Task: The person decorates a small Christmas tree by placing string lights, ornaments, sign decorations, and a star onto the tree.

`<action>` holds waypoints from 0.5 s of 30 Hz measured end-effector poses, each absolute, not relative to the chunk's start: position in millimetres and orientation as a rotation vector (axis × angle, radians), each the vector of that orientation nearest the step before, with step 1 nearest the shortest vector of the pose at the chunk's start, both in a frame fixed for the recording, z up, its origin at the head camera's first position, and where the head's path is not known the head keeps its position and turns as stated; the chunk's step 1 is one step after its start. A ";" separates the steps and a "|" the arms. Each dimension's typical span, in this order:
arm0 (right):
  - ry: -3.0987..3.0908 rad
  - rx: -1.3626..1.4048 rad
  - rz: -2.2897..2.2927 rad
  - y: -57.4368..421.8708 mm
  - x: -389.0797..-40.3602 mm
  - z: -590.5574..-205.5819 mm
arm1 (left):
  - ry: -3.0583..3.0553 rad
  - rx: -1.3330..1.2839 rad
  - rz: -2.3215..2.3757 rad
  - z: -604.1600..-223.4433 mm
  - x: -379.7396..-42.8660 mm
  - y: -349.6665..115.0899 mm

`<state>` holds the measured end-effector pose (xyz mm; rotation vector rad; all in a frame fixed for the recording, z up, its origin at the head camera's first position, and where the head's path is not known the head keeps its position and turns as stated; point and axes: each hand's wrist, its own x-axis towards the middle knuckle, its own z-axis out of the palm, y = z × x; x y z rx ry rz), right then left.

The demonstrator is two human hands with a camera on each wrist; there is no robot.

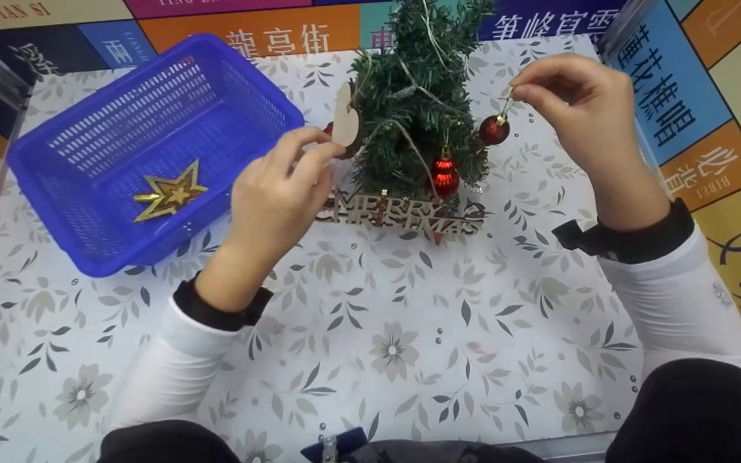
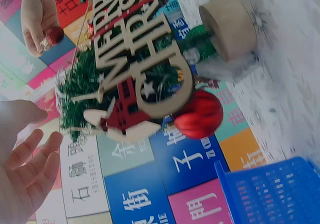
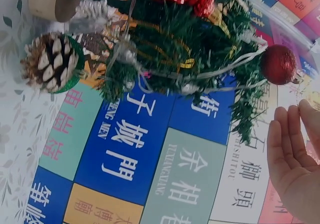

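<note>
A small green Christmas tree stands at the back of the table, strung with a pale cord of lights. My right hand pinches the thin loop of a dark red bauble, which hangs beside the tree's right branches. At the tree's left, my left hand is held with loosely bent fingers; in the left wrist view a gap separates them from the tree. Nearby is a pale wooden cutout with a red house shape. A wooden "Merry Christmas" sign and a shiny red ornament hang on the front.
A blue plastic basket stands on the left, with a gold star lying inside. A pine cone hangs low on the tree, near its round wooden base. Printed panels border the floral-patterned tabletop.
</note>
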<state>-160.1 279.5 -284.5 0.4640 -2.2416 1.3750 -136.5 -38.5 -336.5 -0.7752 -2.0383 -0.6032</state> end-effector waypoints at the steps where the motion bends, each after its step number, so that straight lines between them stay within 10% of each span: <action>1: -2.236 0.451 1.382 280.9 -163.5 -283.4 | -2.056 -0.753 -0.607 -336.0 -136.9 -42.4; 15: -2.344 0.074 1.460 290.7 -223.6 -254.6 | -2.225 -0.565 -0.591 -340.4 -140.9 -76.2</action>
